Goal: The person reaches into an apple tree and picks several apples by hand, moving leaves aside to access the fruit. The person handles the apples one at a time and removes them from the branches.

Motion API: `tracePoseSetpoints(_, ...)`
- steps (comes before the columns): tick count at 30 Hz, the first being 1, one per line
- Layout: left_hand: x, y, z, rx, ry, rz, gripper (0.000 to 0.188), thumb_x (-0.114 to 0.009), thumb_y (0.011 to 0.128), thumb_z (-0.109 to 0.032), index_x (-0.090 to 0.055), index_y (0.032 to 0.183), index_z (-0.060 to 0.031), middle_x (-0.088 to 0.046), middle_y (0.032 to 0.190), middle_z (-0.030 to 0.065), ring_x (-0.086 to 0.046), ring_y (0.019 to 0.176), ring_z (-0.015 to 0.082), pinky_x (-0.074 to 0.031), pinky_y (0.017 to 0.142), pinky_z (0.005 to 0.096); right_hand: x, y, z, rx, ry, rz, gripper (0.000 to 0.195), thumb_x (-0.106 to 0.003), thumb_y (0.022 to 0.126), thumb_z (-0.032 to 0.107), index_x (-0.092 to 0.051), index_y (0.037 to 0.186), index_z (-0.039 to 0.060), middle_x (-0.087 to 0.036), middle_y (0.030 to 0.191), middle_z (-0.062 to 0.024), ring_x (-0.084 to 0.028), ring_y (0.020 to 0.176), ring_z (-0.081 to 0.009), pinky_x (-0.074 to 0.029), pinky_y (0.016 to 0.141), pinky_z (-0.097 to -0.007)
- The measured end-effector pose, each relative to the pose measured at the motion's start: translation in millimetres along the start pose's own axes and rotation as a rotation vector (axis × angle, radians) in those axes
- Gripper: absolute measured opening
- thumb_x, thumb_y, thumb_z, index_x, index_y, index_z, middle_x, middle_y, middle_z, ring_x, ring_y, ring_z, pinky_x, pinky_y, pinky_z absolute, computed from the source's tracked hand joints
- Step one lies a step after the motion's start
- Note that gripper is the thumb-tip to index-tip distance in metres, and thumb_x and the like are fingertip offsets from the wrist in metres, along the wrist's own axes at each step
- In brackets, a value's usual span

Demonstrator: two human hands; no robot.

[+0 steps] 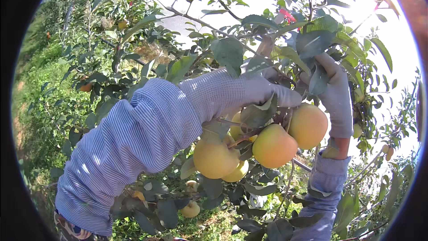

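My left hand [267,88], in a pale knit glove, reaches in from the left among the branches, its fingers just above a cluster of yellow-orange apples. My right hand [329,87], gloved too, is raised at the right beside the same branch, its fingertips partly behind leaves. One apple [307,126] hangs right below the left fingertips. Next to it hangs a blushed apple [275,146], and a yellow apple [215,158] is further left under the left glove's cuff. Leaves hide what the fingers touch, so whether either hand grips anything cannot be told.
A leafy branch [207,25] crosses above the hands, with a red ribbon [287,15] near it. Smaller apples [190,209] hang lower down. A thin bar [302,165] runs behind the fruit. More trees and grass [43,63] are at the left.
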State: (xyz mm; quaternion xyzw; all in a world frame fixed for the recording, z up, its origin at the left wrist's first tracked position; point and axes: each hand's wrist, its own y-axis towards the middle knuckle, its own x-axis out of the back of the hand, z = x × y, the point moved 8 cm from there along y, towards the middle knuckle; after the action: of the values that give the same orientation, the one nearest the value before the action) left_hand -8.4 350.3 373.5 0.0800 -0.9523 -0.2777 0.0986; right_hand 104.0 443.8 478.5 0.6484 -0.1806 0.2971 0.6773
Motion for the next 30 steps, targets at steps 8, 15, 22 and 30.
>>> tracePoseSetpoints(8,9.0,2.5,-2.7,-0.066,0.210,-0.112,0.028,-0.081,0.083,-0.012,-0.072,0.108,-0.0024,-0.073,0.098,0.0027,-0.066,0.091,0.0093,-0.052,0.084,0.0262,-11.9,-4.4,-4.4,-0.059,0.118,0.066,0.041,-0.076,0.082,0.001,-0.066,0.122,0.0009,-0.073,0.099,-0.0045,-0.068,0.089,-0.0114,-0.056,0.080,-0.0274)
tracePoseSetpoints(15,29.5,1.0,14.7,-0.129,0.465,-0.134,0.020,-0.077,0.082,-0.013,-0.070,0.098,-0.0034,-0.069,0.089,0.0012,-0.058,0.082,0.0100,-0.048,0.076,0.0302,-36.1,-4.8,-2.6,0.034,0.017,0.102,0.044,-0.082,0.079,0.013,-0.069,0.121,0.0056,-0.070,0.101,-0.0065,-0.067,0.089,-0.0138,-0.054,0.083,-0.0309)
tracePoseSetpoints(22,82.0,-9.0,89.5,-0.176,1.030,-0.212,0.017,-0.067,0.088,-0.015,-0.066,0.101,-0.0037,-0.067,0.096,0.0073,-0.064,0.090,0.0179,-0.052,0.082,0.0316,-32.2,-0.1,1.4,0.045,0.080,0.093,0.039,-0.076,0.080,0.002,-0.068,0.118,0.0033,-0.070,0.096,-0.0054,-0.069,0.089,-0.0143,-0.055,0.081,-0.0303)
tracePoseSetpoints(30,29.2,-12.1,27.2,-0.346,0.612,0.073,0.035,-0.067,0.095,-0.036,-0.066,0.107,-0.0033,-0.067,0.099,0.0126,-0.065,0.094,0.0273,-0.053,0.085,0.0368,-29.7,-13.8,-12.8,-0.010,0.018,0.110,0.034,-0.075,0.075,0.000,-0.072,0.108,0.0089,-0.069,0.092,-0.0011,-0.064,0.082,-0.0127,-0.051,0.076,-0.0298)
